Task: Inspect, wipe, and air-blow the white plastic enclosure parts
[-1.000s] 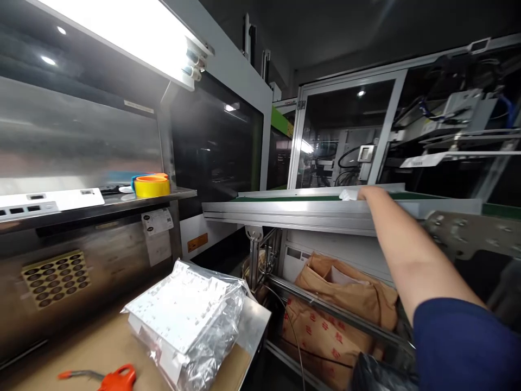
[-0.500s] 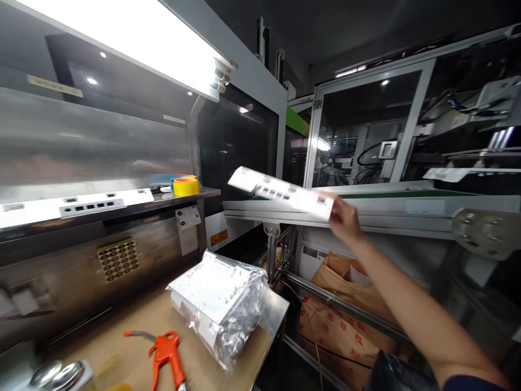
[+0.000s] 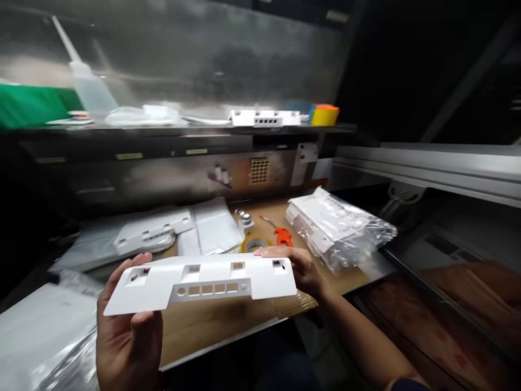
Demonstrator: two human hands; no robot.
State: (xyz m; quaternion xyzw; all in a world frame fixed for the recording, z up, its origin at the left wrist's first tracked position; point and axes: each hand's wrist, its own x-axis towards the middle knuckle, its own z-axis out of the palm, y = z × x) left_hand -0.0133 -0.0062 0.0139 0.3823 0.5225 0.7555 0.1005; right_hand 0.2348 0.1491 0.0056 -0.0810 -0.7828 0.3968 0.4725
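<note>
A white plastic housing panel [image 3: 211,277], with a row of square cutouts along its front, is held level above the bench. My left hand [image 3: 126,331] grips its left end, thumb below the lower edge and fingers behind. At the other end, my right hand [image 3: 303,271] holds it with fingers on the top edge; its thumb is hidden behind the panel. Beyond the panel lie a roll of tape [image 3: 255,243] and an orange air blow gun [image 3: 283,235]. A clear bag of white parts [image 3: 325,217] rests to the right of them.
Another white panel [image 3: 157,231] lies on plastic bags at the left. Along the shelf [image 3: 203,131] stand a squeeze bottle [image 3: 91,89], a similar panel [image 3: 244,117] and a yellow tape roll [image 3: 324,115]. A conveyor rail [image 3: 439,171] runs along the right.
The panel has come from beside the conveyor at the right to above the bench. My left hand has entered view and holds its other end. The view has turned left.
</note>
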